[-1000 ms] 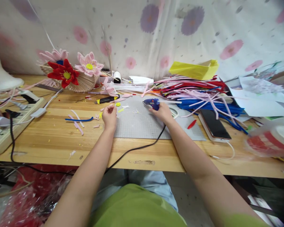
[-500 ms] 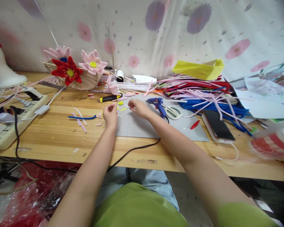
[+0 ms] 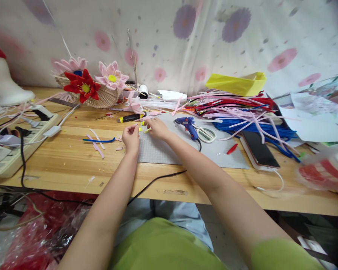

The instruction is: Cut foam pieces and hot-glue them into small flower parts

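My left hand (image 3: 131,139) is held over the left edge of the grey mat (image 3: 160,153), thumb and fingertips pinched together. What is in that pinch is too small to name. Close by on the right, my right hand (image 3: 157,129) is palm down with fingers bent and slightly apart. Its fingertips reach the small yellow disc (image 3: 142,123), and I cannot tell whether they grip it. A yellow strip (image 3: 147,131) lies under the right thumb. A blue glue gun (image 3: 186,123) and white-handled scissors (image 3: 207,135) rest on the mat to the right.
Pink and blue pipe cleaner pieces (image 3: 97,140) lie left of my hands. Behind are a utility knife (image 3: 131,117), fuzzy flowers on a woven fan (image 3: 107,97) and piled pipe cleaners (image 3: 236,108). A phone (image 3: 260,150) sits right; a power strip (image 3: 25,144) left. A black cord (image 3: 157,179) crosses the front.
My right hand has moved left and slightly forward, from above the mat to the yellow disc. The left hand stays pinched in nearly the same place.
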The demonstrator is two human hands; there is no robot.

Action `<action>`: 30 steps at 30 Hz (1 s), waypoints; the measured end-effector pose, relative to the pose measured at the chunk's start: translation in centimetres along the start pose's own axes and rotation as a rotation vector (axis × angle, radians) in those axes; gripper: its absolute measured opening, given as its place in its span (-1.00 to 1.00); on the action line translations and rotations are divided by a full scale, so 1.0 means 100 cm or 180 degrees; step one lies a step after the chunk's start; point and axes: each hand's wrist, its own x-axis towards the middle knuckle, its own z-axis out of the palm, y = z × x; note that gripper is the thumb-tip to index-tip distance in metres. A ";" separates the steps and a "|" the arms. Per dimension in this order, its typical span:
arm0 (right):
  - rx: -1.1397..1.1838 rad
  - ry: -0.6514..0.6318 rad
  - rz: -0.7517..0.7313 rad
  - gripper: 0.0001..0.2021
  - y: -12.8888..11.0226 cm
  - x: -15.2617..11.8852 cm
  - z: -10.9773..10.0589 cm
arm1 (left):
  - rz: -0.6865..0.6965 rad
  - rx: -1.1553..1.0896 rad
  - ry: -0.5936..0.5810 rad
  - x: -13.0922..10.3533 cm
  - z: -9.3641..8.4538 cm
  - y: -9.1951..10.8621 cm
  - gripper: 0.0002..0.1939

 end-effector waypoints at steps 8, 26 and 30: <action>-0.0333 -0.0027 -0.0001 -0.58 -0.005 0.000 0.003 | 0.0049 0.0065 0.0008 0.000 0.000 0.000 -0.90; 0.2837 0.0579 0.1614 -0.86 0.025 -0.077 -0.017 | 0.0947 0.1449 -0.1715 -0.028 0.001 -0.011 -0.95; 0.3184 0.0505 0.1552 -0.75 0.018 -0.079 -0.009 | 0.0951 0.1536 -0.1827 -0.030 0.001 -0.013 -0.95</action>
